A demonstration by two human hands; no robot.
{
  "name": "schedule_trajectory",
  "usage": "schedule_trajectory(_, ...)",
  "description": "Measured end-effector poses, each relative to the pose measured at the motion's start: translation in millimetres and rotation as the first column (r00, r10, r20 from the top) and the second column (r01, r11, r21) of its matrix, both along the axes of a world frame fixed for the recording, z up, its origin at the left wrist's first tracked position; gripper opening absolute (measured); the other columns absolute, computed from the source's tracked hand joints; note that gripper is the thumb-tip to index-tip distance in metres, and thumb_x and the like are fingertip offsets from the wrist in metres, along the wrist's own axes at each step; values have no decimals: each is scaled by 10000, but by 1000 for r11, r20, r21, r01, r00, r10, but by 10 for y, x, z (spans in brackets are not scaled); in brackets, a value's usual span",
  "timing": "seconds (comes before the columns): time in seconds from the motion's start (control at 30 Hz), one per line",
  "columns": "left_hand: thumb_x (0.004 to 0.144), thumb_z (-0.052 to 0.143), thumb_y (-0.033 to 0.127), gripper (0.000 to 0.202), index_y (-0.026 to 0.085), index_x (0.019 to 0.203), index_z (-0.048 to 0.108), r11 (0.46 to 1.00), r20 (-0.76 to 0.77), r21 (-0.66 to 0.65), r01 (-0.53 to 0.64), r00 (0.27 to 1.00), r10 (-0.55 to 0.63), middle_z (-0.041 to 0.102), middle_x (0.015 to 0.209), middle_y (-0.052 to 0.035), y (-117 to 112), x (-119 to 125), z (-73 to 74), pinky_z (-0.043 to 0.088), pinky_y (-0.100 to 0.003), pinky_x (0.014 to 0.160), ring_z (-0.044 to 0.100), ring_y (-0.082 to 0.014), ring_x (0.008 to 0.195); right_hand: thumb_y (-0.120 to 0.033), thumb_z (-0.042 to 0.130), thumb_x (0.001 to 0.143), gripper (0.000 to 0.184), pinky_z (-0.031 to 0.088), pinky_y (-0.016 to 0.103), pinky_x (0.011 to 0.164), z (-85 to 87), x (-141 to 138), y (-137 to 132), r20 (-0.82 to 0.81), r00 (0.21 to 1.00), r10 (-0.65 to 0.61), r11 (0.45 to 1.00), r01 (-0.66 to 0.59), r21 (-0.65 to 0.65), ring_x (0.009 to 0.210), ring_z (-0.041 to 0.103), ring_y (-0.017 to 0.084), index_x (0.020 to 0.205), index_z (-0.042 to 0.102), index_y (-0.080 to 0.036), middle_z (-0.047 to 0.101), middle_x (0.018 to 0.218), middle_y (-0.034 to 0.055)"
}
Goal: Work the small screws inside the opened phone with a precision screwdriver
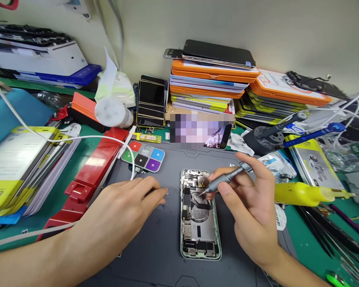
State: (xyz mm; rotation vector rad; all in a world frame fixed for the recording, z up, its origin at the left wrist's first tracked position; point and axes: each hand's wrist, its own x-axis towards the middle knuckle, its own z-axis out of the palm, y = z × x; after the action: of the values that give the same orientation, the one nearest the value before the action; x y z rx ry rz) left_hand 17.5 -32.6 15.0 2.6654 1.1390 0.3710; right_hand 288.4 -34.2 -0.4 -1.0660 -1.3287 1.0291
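Note:
An opened phone (200,227) lies on a dark grey work mat (155,247), its circuit boards and round coil exposed. My right hand (248,211) is closed round a grey precision screwdriver (225,179), whose tip rests near the upper middle of the phone's inside. My left hand (128,203) rests on the mat just left of the phone, fingers curled with the tips pinched near a tiny speck that I cannot make out.
A red case (92,175) and a white cable (77,138) lie left. A coloured screw tray (143,156) sits behind the mat. Stacked orange and yellow boxes (212,83) stand at the back. A yellow tool (305,193), tweezers and blue-handled tools crowd the right.

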Motion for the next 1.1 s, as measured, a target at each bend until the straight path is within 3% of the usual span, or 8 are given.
schedule_trajectory(0.13, 1171, 449, 192, 317, 173, 1227, 761, 999, -10, 45, 14, 1000, -13, 776, 1115, -86, 85, 0, -11, 629, -311, 742, 771, -213, 906, -220, 642, 1093, 464, 703, 304, 704, -10, -1, 2, -8, 1000, -18, 1000, 18, 8, 918, 747, 194, 1500, 515, -403, 744, 1080, 30)
schedule_trajectory(0.43, 1165, 511, 216, 286, 161, 1161, 791, 998, 99, -44, 47, 994, -43, 807, 1127, -80, 234, -36, 3, 672, -338, 844, 792, -227, 978, -227, 669, 1080, 465, 694, 301, 692, -35, 2, 23, -53, 999, -2, 1000, 3, 15, 915, 742, 196, 1488, 538, -406, 754, 1081, 27)
schedule_trajectory(0.63, 1151, 429, 126, 369, 164, 1229, 788, 995, 52, -79, 57, 997, -53, 811, 1165, -86, 249, -51, 31, 685, -358, 827, 811, -236, 956, -211, 661, 1079, 470, 696, 316, 688, -41, 8, 28, -46, 999, 9, 1000, -9, 5, 912, 745, 200, 1489, 524, -396, 747, 1080, 30)
schedule_trajectory(0.83, 1142, 518, 199, 284, 209, 1137, 801, 980, 154, -192, -41, 985, 72, 841, 1157, -22, 293, -41, 16, 652, -311, 955, 816, -211, 1060, -209, 664, 1084, 459, 687, 277, 720, -36, 5, 25, -66, 997, 29, 1000, -28, 11, 889, 726, 161, 1481, 516, -386, 747, 1085, 23)
schedule_trajectory(1.1, 1123, 456, 193, 286, 189, 1128, 743, 982, 175, -166, -88, 977, 118, 846, 1040, -21, 276, 13, 10, 631, -260, 792, 831, -185, 910, -241, 645, 1094, 453, 682, 297, 711, -26, 2, 20, -29, 999, 32, 999, -32, 15, 903, 729, 170, 1493, 473, -371, 726, 1095, 22)
